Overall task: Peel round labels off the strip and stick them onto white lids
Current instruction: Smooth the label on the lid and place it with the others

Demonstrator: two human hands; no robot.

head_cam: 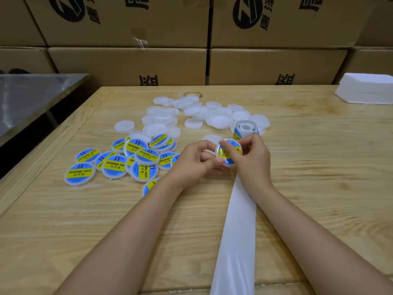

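Both hands hold one white lid [229, 153] above the wooden table [319, 167]; a blue-and-yellow round label covers its top. My left hand [197, 161] grips the lid's left edge with thumb and fingers. My right hand [249, 156] holds the right edge, its thumb pressing on the label. Just behind my right hand stands the label roll [244, 129], and its empty white backing strip [236, 231] runs toward me between my forearms. Labelled lids [119, 165] lie in a heap to the left. Plain white lids [204, 113] are scattered behind.
A stack of white foam pieces [365, 90] sits at the table's far right corner. Cardboard boxes [127, 64] form a wall behind the table. A metal-topped table [32, 96] stands to the left.
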